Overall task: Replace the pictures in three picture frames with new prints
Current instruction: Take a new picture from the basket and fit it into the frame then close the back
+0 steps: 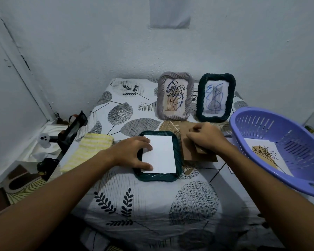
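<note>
The right hand (205,137) is covering part of a brown cardboard backing board (199,154), fingers curled onto it; the exact grip is hard to tell. The left hand (134,153) is pressing spread fingers on a white print (161,153) lying face-down inside a dark green woven picture frame (178,171) on the leaf-patterned worktop (152,205), between both hands.

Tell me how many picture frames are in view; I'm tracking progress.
3: the grey frame and a dark green frame stand at the back; another dark green frame lies face down under the left hand.

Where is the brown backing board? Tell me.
In the head view, the brown backing board lies right of the face-down dark green frame, under the right hand, left of the purple basket.
</note>
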The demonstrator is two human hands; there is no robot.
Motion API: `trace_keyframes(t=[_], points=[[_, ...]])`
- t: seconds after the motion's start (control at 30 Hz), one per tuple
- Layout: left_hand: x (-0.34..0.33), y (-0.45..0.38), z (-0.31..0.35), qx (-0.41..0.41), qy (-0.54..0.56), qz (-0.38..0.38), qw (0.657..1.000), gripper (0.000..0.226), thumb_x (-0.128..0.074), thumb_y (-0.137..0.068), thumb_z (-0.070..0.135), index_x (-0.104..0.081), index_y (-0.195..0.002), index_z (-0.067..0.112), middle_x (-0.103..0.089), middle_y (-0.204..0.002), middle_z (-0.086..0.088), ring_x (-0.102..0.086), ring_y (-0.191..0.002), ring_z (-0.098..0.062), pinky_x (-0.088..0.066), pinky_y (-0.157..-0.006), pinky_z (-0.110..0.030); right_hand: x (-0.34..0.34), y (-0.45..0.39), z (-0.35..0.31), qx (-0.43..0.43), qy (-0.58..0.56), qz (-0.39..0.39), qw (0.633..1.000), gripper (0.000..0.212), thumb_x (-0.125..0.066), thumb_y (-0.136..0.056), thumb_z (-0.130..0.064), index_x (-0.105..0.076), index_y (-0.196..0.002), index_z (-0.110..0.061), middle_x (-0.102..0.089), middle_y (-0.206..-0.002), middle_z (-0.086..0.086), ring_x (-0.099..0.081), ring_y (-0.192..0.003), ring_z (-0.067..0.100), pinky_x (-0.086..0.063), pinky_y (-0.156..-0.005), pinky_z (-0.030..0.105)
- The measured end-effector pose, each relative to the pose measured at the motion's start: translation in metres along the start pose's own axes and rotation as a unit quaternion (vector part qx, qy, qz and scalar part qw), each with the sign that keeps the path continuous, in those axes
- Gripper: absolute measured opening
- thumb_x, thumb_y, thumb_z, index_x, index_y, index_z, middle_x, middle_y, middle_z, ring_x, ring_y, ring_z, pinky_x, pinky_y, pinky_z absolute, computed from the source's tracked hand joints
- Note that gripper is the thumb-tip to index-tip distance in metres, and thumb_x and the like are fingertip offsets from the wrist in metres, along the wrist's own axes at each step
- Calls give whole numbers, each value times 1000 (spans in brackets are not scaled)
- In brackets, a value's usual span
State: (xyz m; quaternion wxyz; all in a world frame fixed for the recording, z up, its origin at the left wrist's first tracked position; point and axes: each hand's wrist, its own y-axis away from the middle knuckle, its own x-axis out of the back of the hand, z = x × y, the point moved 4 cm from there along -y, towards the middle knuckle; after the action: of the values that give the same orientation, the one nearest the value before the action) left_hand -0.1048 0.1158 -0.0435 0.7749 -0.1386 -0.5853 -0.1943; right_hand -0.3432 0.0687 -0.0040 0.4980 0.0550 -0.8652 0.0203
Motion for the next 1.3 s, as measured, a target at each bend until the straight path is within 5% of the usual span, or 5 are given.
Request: trace_keyframes(t=[0.27, 0.37, 0.6, 0.9, 1.3], points=[[2, 2, -6, 7, 10, 12, 1000, 95, -54, -58, 82, -54, -132, 23, -43, -146, 0, -34, -137, -11, -30, -109, -27, -11, 2, -42, 33, 12, -12, 999, 34, -62, -80, -43, -71, -93, -14, -69, -90, 3, -62, -82, 19, -53, -75, 32], [3, 4, -12, 7, 18, 11, 1000, 96, -53, -58, 81, -55, -132, 21, -45, -145, -2, -35, -136, -12, -30, -108, -26, -23, 4, -56, 43, 21, -28, 998, 32, -61, -80, -45, -69, -89, -16, -66, -83, 0, -60, -75, 15, -45, -62, 25], [12, 8, -28, 39, 66, 67, 995, 64, -60, -70, 34, -57, -128, 7, -55, -132, -9, -50, -122, -21, -33, -99, -20, -58, 5, -74, 34, 25, -37, 998, 45, -58, -73, -52, -66, -96, -15, -66, -93, 4, -62, -86, 23, -51, -74, 34], [11, 13, -27, 42, 86, 98, 991, 65, -43, -65, 50, -67, -112, 11, -70, -99, -9, -63, -86, -22, -51, -75, -33, -72, 11, -79, 30, 26, -20, 999, 42, -59, -75, -52, -59, -93, -13, -60, -97, 6, -59, -90, 26, -53, -79, 40], [9, 12, -30, 38, 72, 93, 992, 41, -54, -71, 33, -68, -103, 12, -67, -84, -3, -57, -71, -17, -49, -65, -35, -76, 16, -82, 33, 26, -18, 999, 37, -57, -79, -49, -59, -89, -13, -63, -92, 7, -61, -86, 27, -53, -77, 37]])
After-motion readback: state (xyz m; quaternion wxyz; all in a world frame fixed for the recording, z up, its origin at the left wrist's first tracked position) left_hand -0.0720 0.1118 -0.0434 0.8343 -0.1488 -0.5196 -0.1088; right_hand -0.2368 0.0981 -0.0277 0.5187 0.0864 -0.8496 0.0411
